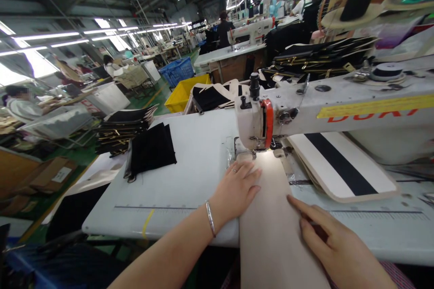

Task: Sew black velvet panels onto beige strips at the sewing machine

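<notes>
A long beige panel (267, 216) lies under the head of a sewing machine (252, 122), its far end at the needle area. My left hand (235, 187) rests flat on the panel's left side, close to the presser foot (254, 154), fingers stretched out. Against the right edge is my right hand (325, 235), index finger extended and thumb a little apart; its other fingers are partly hidden. The panel's near end hangs over the table edge toward me. Right of the needle, under the machine arm, sits a stack of cream panels (342, 167) with a dark stripe.
Black fabric pieces (152, 149) lie on the white tabletop (200, 144) at left, beside stacked black pieces with gold zippers (124, 128). Beyond the table stand a yellow bin (185, 95) and a blue crate (176, 71). Other people work at machines farther back.
</notes>
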`<state>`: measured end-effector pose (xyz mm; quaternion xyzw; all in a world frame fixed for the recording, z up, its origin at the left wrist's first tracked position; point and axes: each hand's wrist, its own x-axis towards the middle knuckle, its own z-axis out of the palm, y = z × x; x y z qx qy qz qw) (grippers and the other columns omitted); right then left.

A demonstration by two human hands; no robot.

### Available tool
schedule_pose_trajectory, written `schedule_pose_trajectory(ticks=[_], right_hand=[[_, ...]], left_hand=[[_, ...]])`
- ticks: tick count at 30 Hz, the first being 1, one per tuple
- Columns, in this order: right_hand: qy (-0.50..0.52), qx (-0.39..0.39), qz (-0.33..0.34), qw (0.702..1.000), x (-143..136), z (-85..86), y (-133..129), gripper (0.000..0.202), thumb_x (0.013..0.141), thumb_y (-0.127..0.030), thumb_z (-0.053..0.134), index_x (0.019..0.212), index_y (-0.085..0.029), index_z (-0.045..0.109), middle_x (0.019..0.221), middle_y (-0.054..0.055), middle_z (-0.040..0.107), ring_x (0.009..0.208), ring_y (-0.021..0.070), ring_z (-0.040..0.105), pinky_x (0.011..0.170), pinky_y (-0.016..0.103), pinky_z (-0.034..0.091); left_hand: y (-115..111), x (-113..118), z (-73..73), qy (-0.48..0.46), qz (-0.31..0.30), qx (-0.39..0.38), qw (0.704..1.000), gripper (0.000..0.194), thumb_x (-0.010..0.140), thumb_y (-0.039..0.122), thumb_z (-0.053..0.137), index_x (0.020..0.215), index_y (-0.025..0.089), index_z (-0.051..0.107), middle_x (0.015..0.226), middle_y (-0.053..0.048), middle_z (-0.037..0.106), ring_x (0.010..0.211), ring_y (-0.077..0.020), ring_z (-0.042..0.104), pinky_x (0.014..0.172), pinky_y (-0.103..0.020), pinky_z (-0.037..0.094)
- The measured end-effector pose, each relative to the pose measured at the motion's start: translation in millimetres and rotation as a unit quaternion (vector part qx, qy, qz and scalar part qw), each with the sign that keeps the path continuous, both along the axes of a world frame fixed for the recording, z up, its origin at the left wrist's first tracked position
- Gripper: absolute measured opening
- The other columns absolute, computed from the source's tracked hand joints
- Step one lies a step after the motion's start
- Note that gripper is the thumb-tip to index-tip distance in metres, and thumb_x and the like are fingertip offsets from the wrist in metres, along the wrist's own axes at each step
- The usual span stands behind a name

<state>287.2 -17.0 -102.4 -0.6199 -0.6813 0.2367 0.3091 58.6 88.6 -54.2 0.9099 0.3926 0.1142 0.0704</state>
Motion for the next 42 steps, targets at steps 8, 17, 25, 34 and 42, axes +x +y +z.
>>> schedule_pose_trajectory(ticks=[8, 17, 25, 34, 42], right_hand=[[-0.022, 0.015, 0.015, 1.000, 1.7, 0.9, 3.0, 0.040, 0.095, -0.037, 0.040, 0.134, -0.031, 0.049, 0.124, 0.002, 0.060, 0.111, 0.0152, 0.059, 0.092, 0.028, 0.051], [-0.219, 0.107, 0.085, 0.966, -1.0, 20.7, 38.0, 0.036, 0.097, -0.035, 0.035, 0.122, -0.021, 0.058, 0.105, 0.008, 0.061, 0.090, 0.0213, 0.062, 0.086, 0.043, 0.053], [-0.241, 0.224, 0.158, 0.931, -17.5, -2.3, 111.7, 0.050, 0.093, -0.048, 0.045, 0.135, -0.021, 0.050, 0.135, 0.010, 0.051, 0.122, 0.0297, 0.047, 0.106, 0.052, 0.037], [-0.246, 0.225, 0.154, 0.930, -13.7, -9.0, 110.9, 0.050, 0.094, -0.048, 0.042, 0.138, -0.024, 0.049, 0.140, 0.007, 0.047, 0.128, 0.0286, 0.043, 0.110, 0.050, 0.032], [-0.254, 0.216, 0.154, 0.930, -12.9, -7.8, 112.9, 0.049, 0.094, -0.047, 0.042, 0.138, -0.024, 0.048, 0.140, 0.007, 0.048, 0.126, 0.0277, 0.044, 0.108, 0.049, 0.034]], left_hand=[[2.3, 4.3, -6.2, -0.012, 0.015, 0.001, 1.000, 0.042, 0.095, 0.031, 0.049, 0.136, 0.020, 0.047, 0.143, -0.009, 0.044, 0.137, -0.0262, 0.036, 0.119, -0.048, 0.024], [24.7, -61.3, 7.6, -0.067, -0.020, -0.079, 0.994, 0.043, 0.097, 0.017, 0.037, 0.139, 0.023, 0.044, 0.142, -0.005, 0.049, 0.133, -0.0163, 0.043, 0.117, -0.037, 0.031], [58.7, -228.7, 9.4, 0.093, 0.354, 0.039, 0.930, 0.051, 0.081, 0.005, 0.050, 0.131, 0.011, 0.054, 0.136, -0.014, 0.055, 0.129, -0.0267, 0.048, 0.112, -0.043, 0.033], [74.4, -254.5, 16.0, 0.102, 0.318, 0.051, 0.941, 0.023, 0.085, 0.018, 0.057, 0.106, 0.019, 0.068, 0.108, -0.007, 0.066, 0.103, -0.0220, 0.061, 0.097, -0.034, 0.046], [85.7, -243.5, 51.6, 0.100, 0.363, 0.133, 0.917, 0.028, 0.079, 0.004, 0.049, 0.100, 0.010, 0.066, 0.094, -0.013, 0.061, 0.099, -0.0272, 0.057, 0.096, -0.040, 0.044]])
